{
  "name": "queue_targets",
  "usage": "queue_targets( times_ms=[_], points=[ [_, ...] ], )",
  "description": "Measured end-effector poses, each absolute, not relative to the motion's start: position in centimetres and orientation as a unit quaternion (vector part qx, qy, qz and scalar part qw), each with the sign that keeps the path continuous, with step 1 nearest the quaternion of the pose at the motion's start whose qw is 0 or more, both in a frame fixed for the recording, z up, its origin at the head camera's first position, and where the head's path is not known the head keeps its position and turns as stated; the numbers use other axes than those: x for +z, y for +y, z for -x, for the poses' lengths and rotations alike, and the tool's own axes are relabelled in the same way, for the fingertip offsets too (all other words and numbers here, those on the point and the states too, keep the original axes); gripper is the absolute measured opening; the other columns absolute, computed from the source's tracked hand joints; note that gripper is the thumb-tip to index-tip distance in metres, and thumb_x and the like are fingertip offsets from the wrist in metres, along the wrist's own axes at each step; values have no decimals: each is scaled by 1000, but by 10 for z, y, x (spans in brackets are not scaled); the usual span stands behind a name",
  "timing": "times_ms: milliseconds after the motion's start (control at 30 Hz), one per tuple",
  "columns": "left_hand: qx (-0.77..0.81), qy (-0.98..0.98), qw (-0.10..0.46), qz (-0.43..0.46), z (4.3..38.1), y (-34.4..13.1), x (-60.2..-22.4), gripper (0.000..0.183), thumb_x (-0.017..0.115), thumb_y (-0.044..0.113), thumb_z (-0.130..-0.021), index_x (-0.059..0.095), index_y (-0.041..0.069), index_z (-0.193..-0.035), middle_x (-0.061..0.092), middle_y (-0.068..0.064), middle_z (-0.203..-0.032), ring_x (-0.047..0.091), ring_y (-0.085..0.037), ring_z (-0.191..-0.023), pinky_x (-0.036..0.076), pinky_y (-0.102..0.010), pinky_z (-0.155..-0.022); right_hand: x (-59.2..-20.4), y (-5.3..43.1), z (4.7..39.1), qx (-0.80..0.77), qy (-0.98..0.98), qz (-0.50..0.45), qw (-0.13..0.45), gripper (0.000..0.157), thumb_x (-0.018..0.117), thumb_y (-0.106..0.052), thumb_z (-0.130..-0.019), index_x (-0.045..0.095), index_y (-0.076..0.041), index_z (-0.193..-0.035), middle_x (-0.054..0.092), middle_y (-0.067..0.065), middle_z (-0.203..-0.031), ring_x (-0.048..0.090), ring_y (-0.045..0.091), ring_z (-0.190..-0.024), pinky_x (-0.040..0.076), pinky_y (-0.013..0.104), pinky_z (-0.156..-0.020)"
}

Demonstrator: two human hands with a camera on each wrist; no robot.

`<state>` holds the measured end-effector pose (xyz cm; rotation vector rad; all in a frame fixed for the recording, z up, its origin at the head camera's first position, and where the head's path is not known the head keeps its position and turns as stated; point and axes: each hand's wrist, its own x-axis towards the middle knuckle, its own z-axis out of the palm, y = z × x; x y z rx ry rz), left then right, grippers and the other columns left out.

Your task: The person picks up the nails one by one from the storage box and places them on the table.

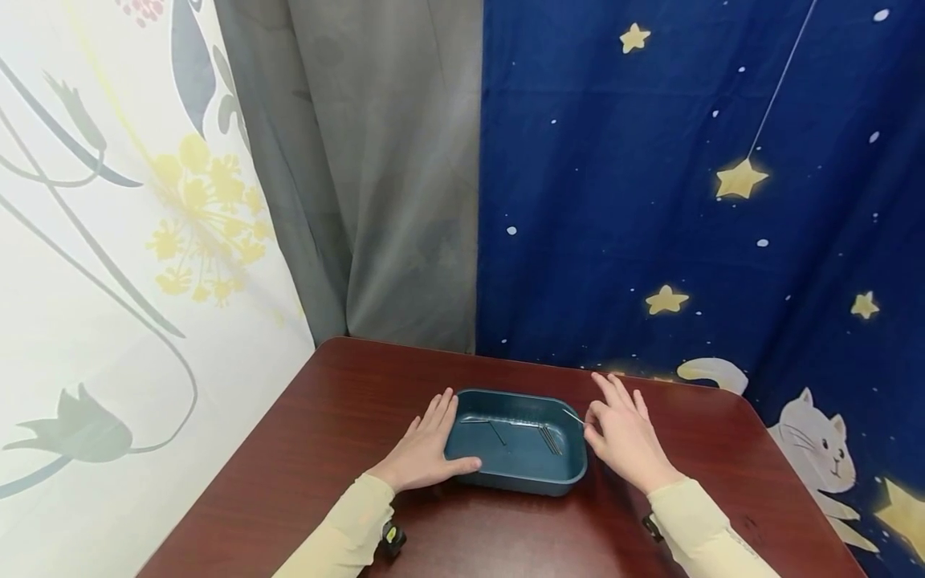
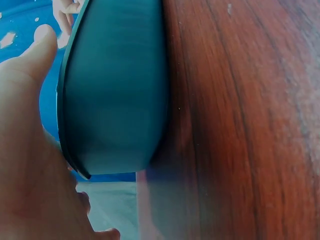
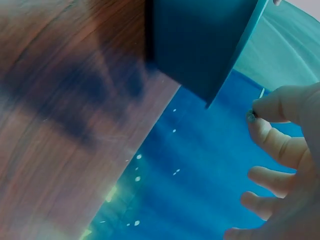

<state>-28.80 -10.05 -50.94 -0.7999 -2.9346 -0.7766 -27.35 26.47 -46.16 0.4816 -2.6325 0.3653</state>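
Note:
A dark teal plastic basin (image 1: 516,482) stands on the table with several thin dark metal rods (image 1: 552,441) lying inside it. My left hand (image 1: 426,448) rests on the basin's left end, fingers straight along the side and thumb over the front rim. At the right end, my right hand (image 1: 627,437) pinches a thin shiny metal rod (image 1: 573,416) between thumb and forefinger, its tip reaching over the rim. The rod's small round grey end (image 3: 251,116) pokes out of the pinch in the right wrist view. The other right fingers are spread.
The basin stands on a reddish-brown wooden table (image 1: 303,457). A grey curtain (image 1: 405,177) and a blue curtain with stars (image 1: 578,177) hang behind the table's far edge. A white flowered curtain (image 1: 238,337) hangs along the left.

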Motion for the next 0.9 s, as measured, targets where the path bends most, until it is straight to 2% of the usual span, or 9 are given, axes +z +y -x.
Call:
queue_targets(
  times_ms=[100, 267, 467, 633, 900],
  points=[
    [-247, -934, 3, 260, 289, -102, -510, 114, 55, 79, -84, 8, 12, -163, -4, -1, -169, 1, -28, -154, 19, -65, -114, -463, 272, 272, 140, -952, -158, 221, 22, 74, -11, -81, 60, -24, -70, 40, 20, -154, 25, 44, -146, 12, 73, -111],
    [-244, -934, 6, 261, 289, -104, -509, 114, 51, 82, -84, 7, 14, -163, -5, 2, -168, 0, -26, -154, 18, -63, -115, -465, 282, 270, 149, -954, -131, 224, 24, 72, -10, -81, 58, -24, -67, 42, 22, -152, 26, 45, -145, 12, 75, -108],
    [-248, -933, 5, 260, 289, -103, -511, 114, 56, 79, -84, 9, 11, -163, -1, -2, -169, 4, -30, -154, 19, -63, -115, -473, 294, 268, 158, -957, -102, 219, 23, 70, -9, -80, 58, -22, -65, 46, 24, -147, 29, 49, -141, 15, 78, -104],
    [-255, -933, -1, 254, 288, -101, -511, 118, 57, 81, -81, 9, 10, -163, 2, -3, -169, 4, -29, -154, 19, -63, -115, -484, 303, 266, 154, -963, -83, 203, 25, 71, -8, -78, 57, -22, -62, 48, 26, -143, 32, 48, -138, 16, 78, -101],
    [-259, -935, -12, 243, 287, -98, -511, 123, 59, 83, -78, 5, 10, -163, -3, 1, -168, 0, -26, -154, 18, -63, -115, -502, 311, 265, 130, -975, -65, 170, 29, 72, -10, -79, 55, -23, -60, 51, 26, -138, 35, 45, -132, 17, 79, -98]
  ],
)
